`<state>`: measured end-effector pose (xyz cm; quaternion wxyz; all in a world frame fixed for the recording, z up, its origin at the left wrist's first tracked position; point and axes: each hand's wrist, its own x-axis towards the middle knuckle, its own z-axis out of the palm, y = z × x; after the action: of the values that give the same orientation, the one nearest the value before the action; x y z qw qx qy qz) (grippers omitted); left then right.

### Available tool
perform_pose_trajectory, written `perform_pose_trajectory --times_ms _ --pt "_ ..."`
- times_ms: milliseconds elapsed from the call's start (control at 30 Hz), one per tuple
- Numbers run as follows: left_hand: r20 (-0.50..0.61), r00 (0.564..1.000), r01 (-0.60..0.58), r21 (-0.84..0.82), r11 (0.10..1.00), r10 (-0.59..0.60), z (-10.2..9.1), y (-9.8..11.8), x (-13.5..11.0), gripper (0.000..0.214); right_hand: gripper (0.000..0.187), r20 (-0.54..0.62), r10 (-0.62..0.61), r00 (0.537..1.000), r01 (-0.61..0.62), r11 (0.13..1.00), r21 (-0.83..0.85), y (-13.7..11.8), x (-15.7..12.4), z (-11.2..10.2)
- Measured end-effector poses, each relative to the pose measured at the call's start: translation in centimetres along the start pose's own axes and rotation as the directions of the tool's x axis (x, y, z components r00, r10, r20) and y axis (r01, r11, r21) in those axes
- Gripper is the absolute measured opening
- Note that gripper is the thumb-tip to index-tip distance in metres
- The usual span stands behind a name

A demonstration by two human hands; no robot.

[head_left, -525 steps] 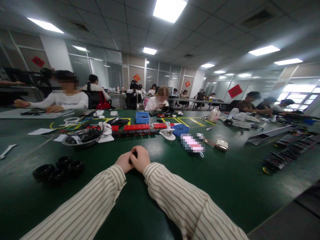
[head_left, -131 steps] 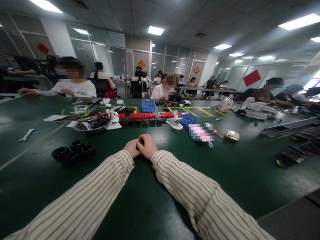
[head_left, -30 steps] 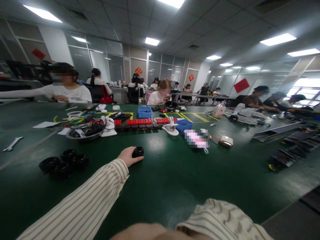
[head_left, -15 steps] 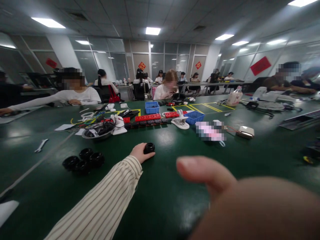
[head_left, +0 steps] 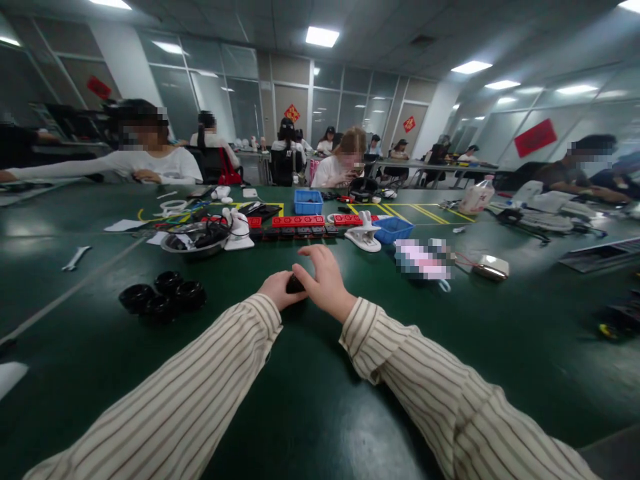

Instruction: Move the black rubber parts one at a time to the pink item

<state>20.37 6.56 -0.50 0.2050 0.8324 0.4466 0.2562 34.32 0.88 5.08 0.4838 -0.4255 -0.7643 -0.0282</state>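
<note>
My left hand (head_left: 278, 289) is closed round a small glossy black round piece (head_left: 295, 284) on the green table. My right hand (head_left: 327, 280) has come up close on the other side, thumb apart from its arched fingers. Its thumb hides part of the black piece; whether it touches the piece I cannot tell. To the left stands a cluster of several similar black round cup-like pieces (head_left: 167, 297), with open hollow tops.
Beyond my hands lie red-and-black power strips (head_left: 299, 221), a white clamp stand (head_left: 364, 233), blue bins (head_left: 393, 230) and a metal bowl (head_left: 193, 247) of black cables. A wrench (head_left: 77, 259) lies at left, a shiny power bank (head_left: 491, 267) at right. Co-workers sit across the table.
My right hand has moved from close to the camera forward to the black piece in my left hand. My left hand stays round that piece. The view has tilted slightly.
</note>
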Motion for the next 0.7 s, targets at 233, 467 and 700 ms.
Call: perform_pose_trajectory --times_ms 233,467,700 --pt "0.033 0.999 0.000 0.148 0.989 -0.005 0.1 0.0 0.0 0.042 0.026 0.236 0.154 0.959 -0.144 0.988 -0.058 3.8 -1.7 2.6" --pt "0.066 0.998 0.004 0.188 0.982 -0.017 -0.4 0.3 0.1 0.034 0.017 0.283 0.151 0.947 -0.181 0.980 0.083 3.4 -1.4 2.9" --pt "0.107 0.993 -0.065 0.126 0.990 0.051 -0.5 0.3 -0.2 0.037 0.027 0.298 0.039 0.954 -0.143 0.932 0.334 3.2 -1.6 2.2"
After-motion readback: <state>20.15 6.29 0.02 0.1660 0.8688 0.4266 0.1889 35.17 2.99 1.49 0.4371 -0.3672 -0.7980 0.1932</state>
